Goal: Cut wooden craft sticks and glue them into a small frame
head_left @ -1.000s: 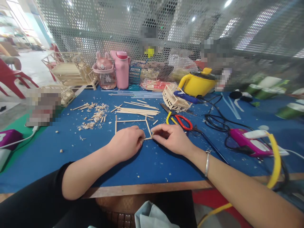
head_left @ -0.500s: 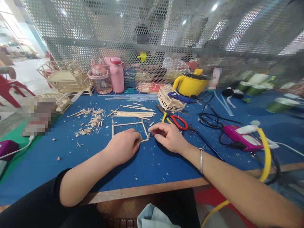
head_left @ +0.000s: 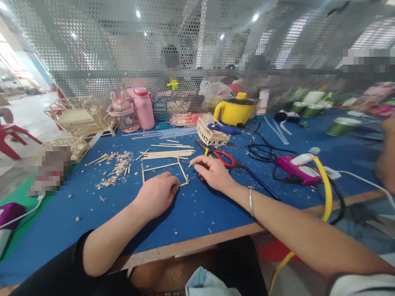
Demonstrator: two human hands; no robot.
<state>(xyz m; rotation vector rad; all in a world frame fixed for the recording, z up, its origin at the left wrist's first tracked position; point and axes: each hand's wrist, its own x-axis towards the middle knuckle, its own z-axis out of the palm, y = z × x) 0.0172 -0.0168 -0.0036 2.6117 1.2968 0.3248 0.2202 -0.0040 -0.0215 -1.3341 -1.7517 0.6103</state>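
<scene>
- At centre frame, the left hand (head_left: 157, 193) rests curled on the blue table (head_left: 197, 209), its fingers pressing the near edge of a square stick frame (head_left: 163, 172).
- Just right of it, the right hand (head_left: 211, 172) sits loosely closed beside the frame's right corner; whether it pinches anything cannot be told.
- Behind the frame lies a bundle of loose sticks (head_left: 168, 154), with wood scraps (head_left: 117, 166) to the left and red-handled scissors (head_left: 224, 158) to the right.
- Right of centre lies a pink glue gun (head_left: 298, 170).
- Farther back stand a yellow pot (head_left: 234, 112) and a pink bottle (head_left: 143, 107).
</scene>
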